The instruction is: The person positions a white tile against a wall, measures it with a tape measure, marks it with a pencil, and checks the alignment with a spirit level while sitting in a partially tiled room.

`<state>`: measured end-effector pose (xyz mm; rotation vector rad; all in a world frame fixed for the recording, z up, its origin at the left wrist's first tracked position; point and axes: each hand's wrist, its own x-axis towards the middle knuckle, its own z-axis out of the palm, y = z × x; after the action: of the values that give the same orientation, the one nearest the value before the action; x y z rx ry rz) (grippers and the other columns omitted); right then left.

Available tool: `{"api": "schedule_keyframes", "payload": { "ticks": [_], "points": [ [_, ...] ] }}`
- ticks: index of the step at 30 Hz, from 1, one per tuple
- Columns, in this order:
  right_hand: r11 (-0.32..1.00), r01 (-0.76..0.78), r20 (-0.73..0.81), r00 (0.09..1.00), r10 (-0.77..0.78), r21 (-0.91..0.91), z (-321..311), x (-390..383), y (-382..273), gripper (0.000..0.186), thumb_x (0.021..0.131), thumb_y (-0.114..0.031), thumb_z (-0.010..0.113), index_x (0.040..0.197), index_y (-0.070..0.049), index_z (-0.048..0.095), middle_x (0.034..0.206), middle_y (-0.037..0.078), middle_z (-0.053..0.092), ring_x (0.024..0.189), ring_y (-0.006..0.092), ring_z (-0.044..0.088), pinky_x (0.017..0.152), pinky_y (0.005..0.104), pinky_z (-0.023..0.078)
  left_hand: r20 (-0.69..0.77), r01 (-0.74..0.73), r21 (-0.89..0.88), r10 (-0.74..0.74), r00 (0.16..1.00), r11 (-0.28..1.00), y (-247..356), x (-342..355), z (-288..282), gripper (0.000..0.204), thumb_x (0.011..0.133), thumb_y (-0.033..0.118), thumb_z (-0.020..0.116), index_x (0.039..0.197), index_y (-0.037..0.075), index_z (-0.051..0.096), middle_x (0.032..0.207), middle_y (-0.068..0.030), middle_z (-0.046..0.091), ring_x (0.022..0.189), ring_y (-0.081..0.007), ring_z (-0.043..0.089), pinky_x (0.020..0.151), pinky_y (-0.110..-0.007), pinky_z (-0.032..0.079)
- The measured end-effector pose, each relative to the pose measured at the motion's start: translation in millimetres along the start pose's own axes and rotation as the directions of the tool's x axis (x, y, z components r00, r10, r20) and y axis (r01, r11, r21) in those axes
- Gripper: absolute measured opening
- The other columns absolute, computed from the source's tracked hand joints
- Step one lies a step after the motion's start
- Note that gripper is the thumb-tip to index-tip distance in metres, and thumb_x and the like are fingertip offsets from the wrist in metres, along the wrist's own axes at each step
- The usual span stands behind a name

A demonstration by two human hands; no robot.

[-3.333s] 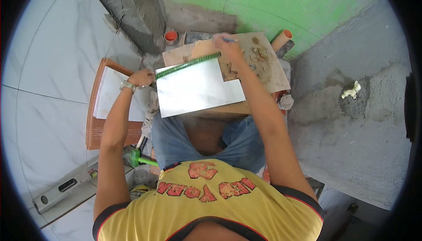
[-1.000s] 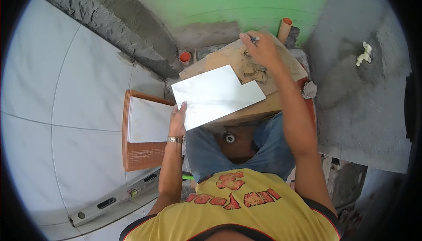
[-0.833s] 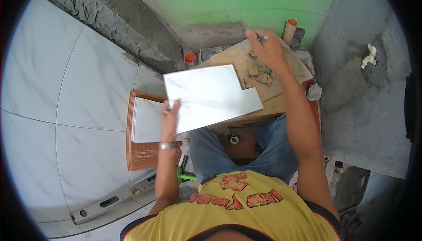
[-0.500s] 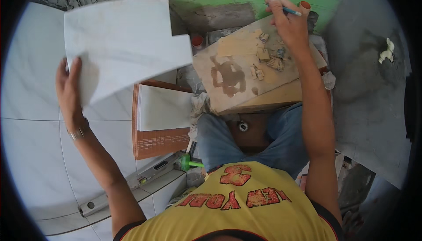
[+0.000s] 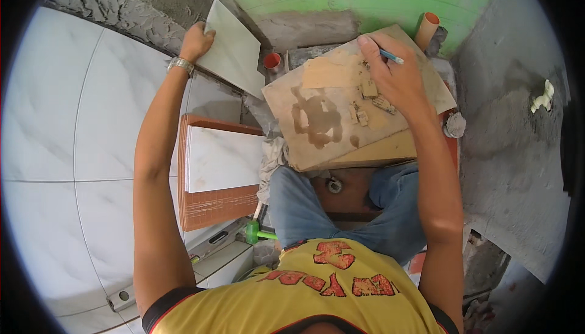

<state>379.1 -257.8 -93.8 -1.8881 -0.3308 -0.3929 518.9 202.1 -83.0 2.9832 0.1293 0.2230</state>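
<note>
My left hand grips the white tile by its left edge, up against the rough cement band at the top of the left wall, above the tiled part. My right hand is closed on a blue pencil over the stained board. Broken tan chips and a pale piece lie on that board, which rests on a box-like support in front of my knees.
Stacked tiles stand at left beside a rag, a green mallet and a level. Orange pipes rise behind the board. A white tap projects from the grey wall.
My left hand has lifted the tile off the board and carried it up-left to the cement band, turning it. My right hand still holds the pencil, now slightly lower than half a second ago.
</note>
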Motion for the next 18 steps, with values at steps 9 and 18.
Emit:
{"api": "schedule_keyframes", "payload": {
  "ticks": [9,18],
  "points": [
    [0.999,0.031,0.058,0.998,-0.029,-0.042,0.7,11.6,11.3,0.025,0.097,-0.024,0.061,0.091,0.0,0.067,0.07,0.017,0.059,0.062,0.0313,0.053,0.063,0.0382,0.044,-0.01,0.025,0.075,-0.024,1.0,0.997,-28.6,42.1,122.0,0.041,0.084,0.027,0.064,0.109,-0.005,0.062,0.11,-0.0315,0.065,0.108,-0.046,0.062,0.095,-0.049,0.049],
    [0.991,-0.066,0.127,0.989,0.081,-0.115,2.6,17.4,7.4,0.025,0.098,-0.02,0.06,0.087,0.002,0.063,0.067,0.013,0.052,0.06,0.0218,0.047,0.058,0.0352,0.039,0.028,0.232,0.022,-0.232,0.972,0.973,-23.0,51.3,150.8,0.042,0.082,0.021,0.067,0.114,-0.003,0.058,0.114,-0.0299,0.065,0.109,-0.0451,0.063,0.096,-0.05,0.05]
  ]
}}
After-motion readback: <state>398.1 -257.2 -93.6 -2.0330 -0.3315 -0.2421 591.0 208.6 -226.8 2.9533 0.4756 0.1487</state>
